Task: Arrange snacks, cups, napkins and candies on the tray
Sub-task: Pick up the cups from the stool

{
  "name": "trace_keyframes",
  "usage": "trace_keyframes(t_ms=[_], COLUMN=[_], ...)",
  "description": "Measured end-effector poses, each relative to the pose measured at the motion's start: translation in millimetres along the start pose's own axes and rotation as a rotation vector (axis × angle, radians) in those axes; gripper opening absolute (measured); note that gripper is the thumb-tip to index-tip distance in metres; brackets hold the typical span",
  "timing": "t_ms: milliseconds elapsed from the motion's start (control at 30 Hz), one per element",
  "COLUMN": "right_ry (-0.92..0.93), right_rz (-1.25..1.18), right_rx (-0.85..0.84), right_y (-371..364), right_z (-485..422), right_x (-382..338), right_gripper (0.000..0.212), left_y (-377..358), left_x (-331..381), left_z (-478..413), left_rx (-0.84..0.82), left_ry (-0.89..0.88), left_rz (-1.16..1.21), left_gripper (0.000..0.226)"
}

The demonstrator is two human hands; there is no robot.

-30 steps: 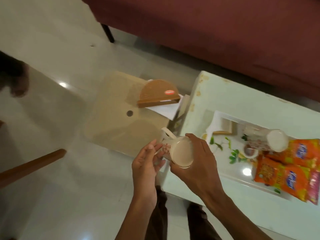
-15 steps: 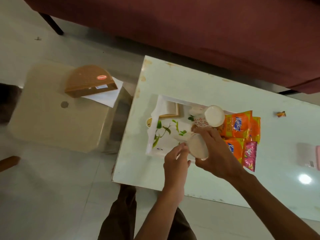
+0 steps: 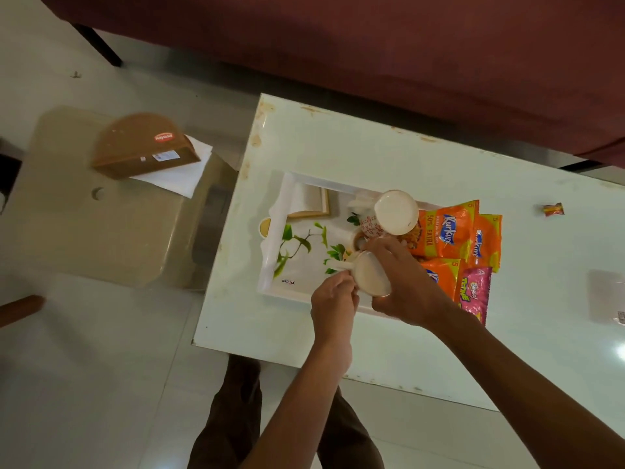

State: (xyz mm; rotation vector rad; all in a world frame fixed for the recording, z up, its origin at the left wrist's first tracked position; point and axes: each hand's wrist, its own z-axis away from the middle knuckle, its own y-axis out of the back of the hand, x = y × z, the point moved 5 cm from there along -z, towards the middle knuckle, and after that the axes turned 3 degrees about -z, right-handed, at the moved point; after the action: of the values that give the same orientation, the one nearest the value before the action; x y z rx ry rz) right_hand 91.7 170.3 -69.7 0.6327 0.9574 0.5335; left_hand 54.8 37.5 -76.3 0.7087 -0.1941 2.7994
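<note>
Gripping the cup (image 3: pixel 372 277) round its body with the right hand (image 3: pixel 407 292), pinching its handle with the left hand (image 3: pixel 333 299), just over the tray's (image 3: pixel 270 282) near side. Level, then lower onto bare tray left of the snack packets (image 3: pixel 446 231), nearer than the other cup (image 3: pixel 394 213); loosen only once settled.

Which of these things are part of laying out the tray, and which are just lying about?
Job: tray, held cup, second cup, orange snack packets, pink packet, candy, napkins, brown holder.
Just around: stool, sofa, table.
</note>
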Motion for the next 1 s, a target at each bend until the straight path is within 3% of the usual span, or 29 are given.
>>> trace_keyframes(t_ms=[300, 467, 700, 867, 1000], right_ry=[-0.030, -0.063, -0.047, 0.010, 0.075], right_rz=[0.023, 0.035, 0.203, 0.251, 0.122], right_rx=[-0.018, 0.009, 0.003, 0.119, 0.210], right_y=[-12.6, -17.3, -5.1, 16.9, 25.8], right_z=[-0.3, -1.8, 2.8, 8.1, 4.7], right_x=[17.1, 19.2, -5.1, -50.1, -92.4], right_gripper=[0.105, 0.107, 0.107, 0.088, 0.061], left_y=[-5.3, -6.8, -1.1, 22.3, 64.8], left_x=[-12.1, -12.7, -8.8, 7.7, 39.3], left_z=[-12.3, -11.4, -9.9, -1.0, 5.4], left_rx=[0.059, 0.056, -0.017, -0.030, 0.013], left_ry=[-0.058, -0.096, -0.038, -0.021, -0.040], left_rz=[-0.066, -0.106, -0.181, -0.175, -0.092], left_gripper=[0.046, 0.020, 0.017, 0.018, 0.015])
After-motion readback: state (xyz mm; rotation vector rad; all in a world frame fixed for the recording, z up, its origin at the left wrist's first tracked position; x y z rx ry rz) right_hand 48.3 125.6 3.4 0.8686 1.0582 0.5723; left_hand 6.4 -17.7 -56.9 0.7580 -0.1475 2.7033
